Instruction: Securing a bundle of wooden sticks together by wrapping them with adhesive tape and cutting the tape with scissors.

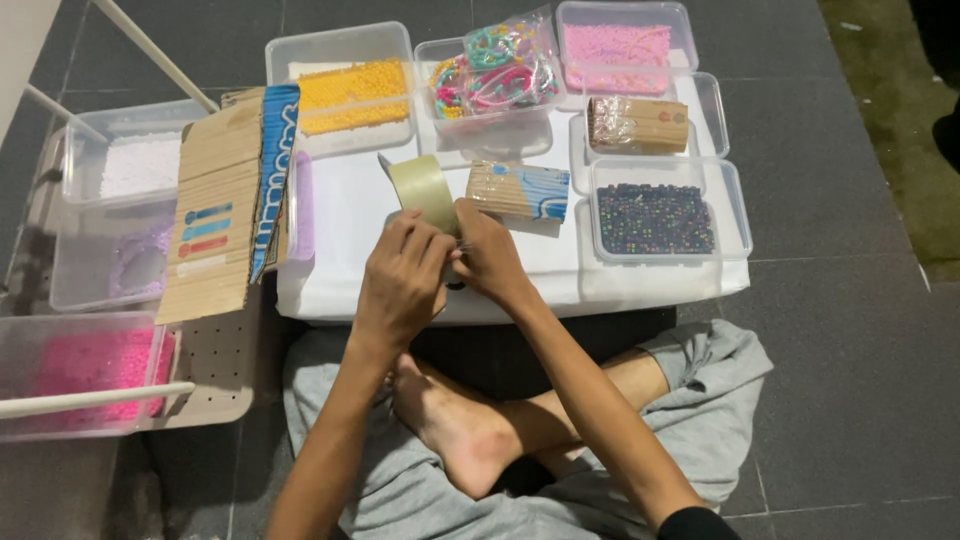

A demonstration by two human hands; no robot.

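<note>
A pinching grip is kept by both hands: the left hand (400,280) and right hand (487,255) are closed together on the lower end of a strip of glossy olive-tan tape (425,190), held just above the white cloth-covered low counter (350,210). The small dark thing beneath the fingers cannot be made out. The strip is best kept taut and untwisted, clear of the striped cardboard bundle (520,190) just beside it.

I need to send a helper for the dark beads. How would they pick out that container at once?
Start at the white cloth-covered low table in front of the seated person. Go to its right edge, to the column of clear plastic boxes. The nearest one, the clear rectangular box of dark multicoloured beads, is the only dark-filled one; the box behind it holds a tan packet.
</note>
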